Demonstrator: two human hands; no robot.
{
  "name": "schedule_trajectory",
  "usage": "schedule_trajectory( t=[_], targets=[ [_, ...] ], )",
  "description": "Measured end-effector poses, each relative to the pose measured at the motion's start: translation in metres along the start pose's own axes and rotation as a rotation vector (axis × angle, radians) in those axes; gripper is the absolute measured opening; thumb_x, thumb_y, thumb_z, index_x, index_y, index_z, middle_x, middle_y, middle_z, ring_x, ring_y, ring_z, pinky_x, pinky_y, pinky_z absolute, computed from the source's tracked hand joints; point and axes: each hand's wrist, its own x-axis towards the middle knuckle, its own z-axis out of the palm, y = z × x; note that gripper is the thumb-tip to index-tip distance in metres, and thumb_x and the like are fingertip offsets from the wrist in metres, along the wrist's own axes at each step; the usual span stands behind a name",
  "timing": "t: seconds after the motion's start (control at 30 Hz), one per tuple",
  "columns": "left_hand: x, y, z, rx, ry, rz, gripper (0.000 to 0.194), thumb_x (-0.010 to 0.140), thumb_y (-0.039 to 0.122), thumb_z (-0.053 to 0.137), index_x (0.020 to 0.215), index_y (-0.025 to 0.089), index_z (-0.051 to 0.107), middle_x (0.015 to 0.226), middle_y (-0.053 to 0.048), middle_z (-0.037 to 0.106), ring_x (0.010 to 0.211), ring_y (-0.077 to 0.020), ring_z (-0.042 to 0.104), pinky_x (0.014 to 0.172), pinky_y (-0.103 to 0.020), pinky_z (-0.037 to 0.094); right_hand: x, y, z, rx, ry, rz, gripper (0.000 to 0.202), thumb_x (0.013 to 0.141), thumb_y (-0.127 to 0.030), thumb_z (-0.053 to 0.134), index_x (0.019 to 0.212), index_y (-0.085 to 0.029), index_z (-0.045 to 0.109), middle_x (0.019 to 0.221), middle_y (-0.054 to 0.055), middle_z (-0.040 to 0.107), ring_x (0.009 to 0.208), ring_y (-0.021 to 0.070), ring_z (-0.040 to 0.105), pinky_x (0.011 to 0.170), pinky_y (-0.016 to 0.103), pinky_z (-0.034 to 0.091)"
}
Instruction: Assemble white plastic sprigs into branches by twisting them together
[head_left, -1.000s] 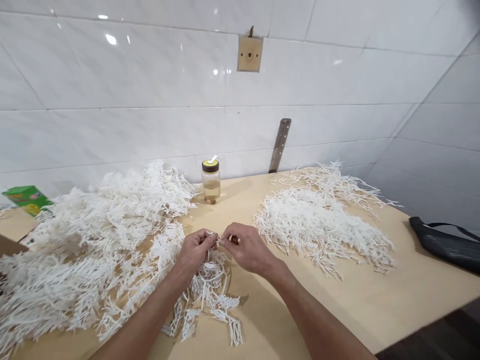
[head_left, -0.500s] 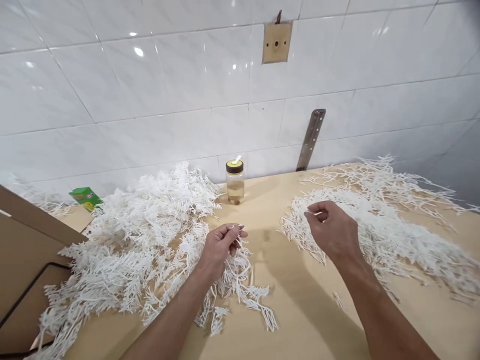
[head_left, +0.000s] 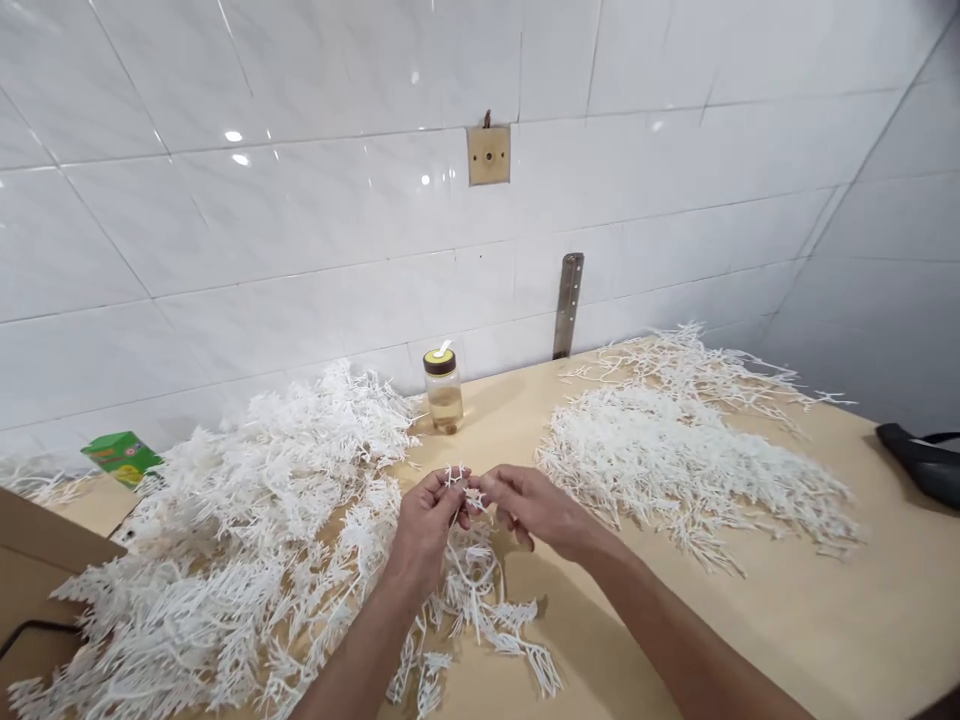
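My left hand (head_left: 424, 520) is closed on a small white branched plastic sprig (head_left: 454, 476), held above the table between the two heaps. Right beside it, my right hand (head_left: 529, 505) pinches at a white piece by the left fingertips; whether it is the same sprig or a separate one I cannot tell. Under my hands lie loose assembled white branches (head_left: 487, 610). A large heap of feathery white branches (head_left: 262, 500) spreads to the left. On the right lies a pile of small white sprigs (head_left: 667, 450).
A jar of pale liquid (head_left: 445, 402) with a yellow-and-black lid stands near the tiled wall. Behind the right pile lie longer white stems (head_left: 697, 365). A green box (head_left: 122, 457) and cardboard (head_left: 45, 570) are at left, a black object (head_left: 919, 460) at far right. A metal strip (head_left: 568, 305) leans on the wall.
My right hand has moved left from the small-sprig pile to meet my left hand, and its fingers now work at the sprig there. The view has shifted up and to the right.
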Motion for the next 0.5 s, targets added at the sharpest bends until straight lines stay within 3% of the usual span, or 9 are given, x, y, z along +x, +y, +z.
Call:
schedule_trajectory(
  t=[0.1, 0.17, 0.23, 0.33, 0.43, 0.5],
  targets=[
    [0.002, -0.005, 0.001, 0.118, 0.037, 0.060, 0.036, 0.064, 0.040, 0.081, 0.083, 0.012, 0.070, 0.065, -0.002, 0.066, 0.049, -0.0097, 0.055, 0.043, -0.020, 0.040, 0.004, 0.004, 0.012, -0.037, 0.045, -0.045, 0.029, 0.084, -0.045, 0.061, 0.092, -0.017, 0.063, 0.071, 0.002, 0.064, 0.049, 0.0097, 0.049, 0.040, 0.021, 0.039],
    [0.004, -0.007, 0.001, 0.163, 0.063, 0.057, 0.038, 0.063, 0.043, 0.081, 0.084, 0.012, 0.070, 0.064, -0.002, 0.065, 0.046, -0.0096, 0.054, 0.040, -0.020, 0.040, 0.006, 0.004, 0.004, -0.144, 0.167, -0.057, 0.031, 0.084, -0.042, 0.062, 0.100, -0.016, 0.063, 0.083, 0.007, 0.067, 0.053, 0.0115, 0.054, 0.043, 0.023, 0.043],
    [0.005, -0.006, 0.001, 0.173, 0.080, 0.040, 0.039, 0.064, 0.045, 0.080, 0.080, 0.012, 0.068, 0.066, -0.002, 0.065, 0.045, -0.0101, 0.056, 0.038, -0.020, 0.040, 0.002, -0.003, -0.019, -0.289, 0.413, -0.113, 0.040, 0.083, -0.042, 0.062, 0.112, -0.015, 0.060, 0.100, 0.013, 0.067, 0.061, 0.0149, 0.060, 0.051, 0.029, 0.050],
    [0.002, -0.003, 0.003, 0.132, 0.091, -0.016, 0.041, 0.067, 0.048, 0.077, 0.084, 0.012, 0.067, 0.070, -0.003, 0.067, 0.045, -0.0117, 0.058, 0.037, -0.020, 0.041, -0.021, -0.025, -0.070, -0.485, 0.963, -0.306, 0.054, 0.082, -0.042, 0.063, 0.126, -0.013, 0.052, 0.116, 0.019, 0.063, 0.077, 0.0213, 0.063, 0.070, 0.040, 0.055],
    [0.000, 0.000, 0.007, 0.049, 0.141, -0.070, 0.032, 0.074, 0.041, 0.072, 0.085, 0.012, 0.065, 0.068, -0.005, 0.068, 0.046, -0.0114, 0.059, 0.042, -0.021, 0.046, -0.055, -0.053, -0.114, -0.550, 1.441, -0.516, 0.067, 0.078, -0.043, 0.068, 0.135, -0.015, 0.044, 0.125, 0.020, 0.057, 0.083, 0.0254, 0.063, 0.063, 0.042, 0.055],
    [0.002, 0.003, 0.009, -0.044, 0.204, -0.128, 0.019, 0.080, 0.030, 0.067, 0.082, 0.011, 0.064, 0.069, -0.006, 0.068, 0.050, -0.0117, 0.062, 0.050, -0.023, 0.051, -0.069, -0.068, -0.128, -0.499, 1.541, -0.629, 0.061, 0.083, -0.043, 0.064, 0.135, -0.019, 0.044, 0.122, 0.018, 0.059, 0.082, 0.0267, 0.063, 0.057, 0.041, 0.054]
  ],
)
